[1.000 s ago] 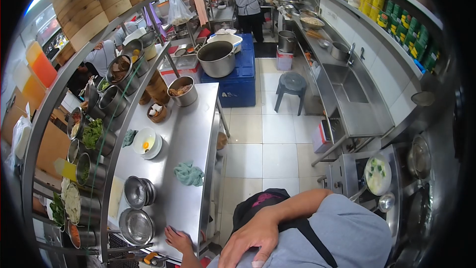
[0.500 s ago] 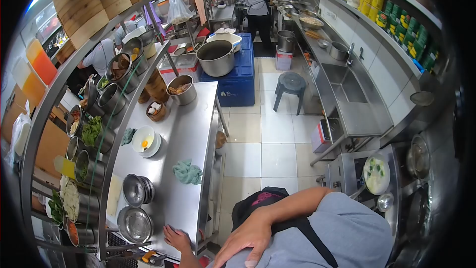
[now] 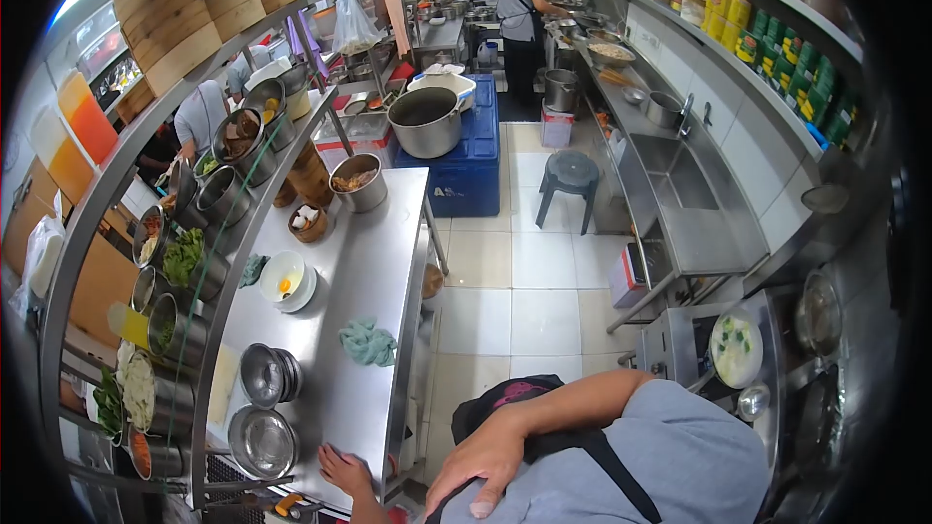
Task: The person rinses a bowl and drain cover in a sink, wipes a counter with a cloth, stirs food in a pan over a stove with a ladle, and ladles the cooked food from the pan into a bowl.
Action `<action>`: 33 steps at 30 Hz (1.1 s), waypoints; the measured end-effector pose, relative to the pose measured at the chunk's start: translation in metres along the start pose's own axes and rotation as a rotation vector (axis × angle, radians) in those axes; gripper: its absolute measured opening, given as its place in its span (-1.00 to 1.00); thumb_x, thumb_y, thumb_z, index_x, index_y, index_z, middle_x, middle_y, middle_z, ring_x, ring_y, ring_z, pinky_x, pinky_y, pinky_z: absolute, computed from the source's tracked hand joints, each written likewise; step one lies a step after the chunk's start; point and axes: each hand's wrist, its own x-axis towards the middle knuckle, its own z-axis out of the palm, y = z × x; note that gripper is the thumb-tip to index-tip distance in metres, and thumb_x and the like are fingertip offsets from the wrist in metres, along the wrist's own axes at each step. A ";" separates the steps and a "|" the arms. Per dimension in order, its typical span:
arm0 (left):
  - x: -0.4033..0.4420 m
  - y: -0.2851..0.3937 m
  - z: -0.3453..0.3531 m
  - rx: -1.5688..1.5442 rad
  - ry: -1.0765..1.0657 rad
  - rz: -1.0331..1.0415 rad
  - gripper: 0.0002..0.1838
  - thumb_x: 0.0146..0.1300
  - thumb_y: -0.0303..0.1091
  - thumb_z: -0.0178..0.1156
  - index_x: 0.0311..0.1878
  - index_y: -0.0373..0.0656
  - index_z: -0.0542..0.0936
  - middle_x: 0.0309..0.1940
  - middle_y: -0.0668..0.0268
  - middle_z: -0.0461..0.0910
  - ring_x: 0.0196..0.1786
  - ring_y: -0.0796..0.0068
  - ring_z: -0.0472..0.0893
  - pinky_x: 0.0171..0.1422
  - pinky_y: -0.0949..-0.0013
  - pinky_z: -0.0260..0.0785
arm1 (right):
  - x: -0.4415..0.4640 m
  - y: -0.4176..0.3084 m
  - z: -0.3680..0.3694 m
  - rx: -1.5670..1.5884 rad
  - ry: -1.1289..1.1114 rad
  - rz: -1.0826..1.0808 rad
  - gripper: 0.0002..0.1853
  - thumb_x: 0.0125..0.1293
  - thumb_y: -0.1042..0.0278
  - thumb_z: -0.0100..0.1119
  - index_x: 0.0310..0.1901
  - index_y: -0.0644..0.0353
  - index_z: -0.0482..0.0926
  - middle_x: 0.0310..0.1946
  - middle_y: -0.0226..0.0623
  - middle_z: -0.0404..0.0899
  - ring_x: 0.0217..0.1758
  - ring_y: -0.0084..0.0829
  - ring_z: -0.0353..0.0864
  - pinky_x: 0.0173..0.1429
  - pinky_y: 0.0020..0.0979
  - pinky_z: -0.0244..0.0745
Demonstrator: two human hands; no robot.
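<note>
My left hand point(image 3: 344, 471) lies flat with spread fingers on the near end of the steel table point(image 3: 359, 408), holding nothing. Just left of it are a wide metal bowl point(image 3: 263, 441) and a stack of smaller metal bowls point(image 3: 263, 376). My right hand point(image 3: 481, 456) rests against the front of my body, near the black apron, its fingers extended and nothing visible in it. Farther along the table lie a green cloth point(image 3: 367, 342), a white bowl with an egg yolk point(image 3: 288, 280), a basket of white pieces point(image 3: 308, 223) and a metal pot of food point(image 3: 358, 183).
A rack of ingredient pots point(image 3: 182, 257) runs along the left. Ahead are a large pot point(image 3: 424, 123) on a blue chest point(image 3: 466, 185) and a grey stool point(image 3: 569, 175). At right stand a sink point(image 3: 677, 171) and a white pan point(image 3: 737, 348). A co-worker point(image 3: 519, 15) stands far back.
The co-worker at the back has moved to the right. At the left, a person behind the rack has shifted. My two hands have stayed in nearly the same places.
</note>
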 end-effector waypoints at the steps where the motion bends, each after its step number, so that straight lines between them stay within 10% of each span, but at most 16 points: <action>1: 0.000 -0.001 0.001 -0.004 0.011 0.008 -0.42 0.38 -0.25 -0.07 0.46 -0.15 0.36 0.51 0.12 0.29 0.57 0.11 0.24 0.61 -0.23 -0.03 | 0.001 0.000 0.000 -0.007 -0.009 0.012 -0.23 0.52 -0.20 0.07 0.33 0.49 0.34 0.17 0.13 0.55 0.22 -0.08 0.55 0.33 -0.18 0.40; 12: 0.004 0.001 -0.005 -0.100 0.008 -0.015 -0.42 0.29 -0.28 0.06 0.40 -0.18 0.43 0.49 0.08 0.32 0.58 0.12 0.22 0.64 -0.24 -0.10 | 0.012 -0.029 -0.011 -0.119 -0.008 -0.068 -0.28 0.53 -0.03 0.09 0.48 0.38 0.24 0.47 0.12 0.29 0.54 0.07 0.27 0.60 -0.11 0.13; 33: 0.005 -0.001 -0.006 -0.113 0.060 -0.017 -0.37 0.25 -0.22 0.10 0.42 -0.09 0.41 0.46 0.16 0.34 0.56 0.18 0.25 0.63 -0.22 -0.11 | 0.039 -0.042 -0.019 -0.031 -0.030 -0.055 -0.11 0.36 -0.33 0.15 0.38 0.42 0.42 0.38 0.15 0.43 0.46 0.13 0.40 0.52 0.00 0.25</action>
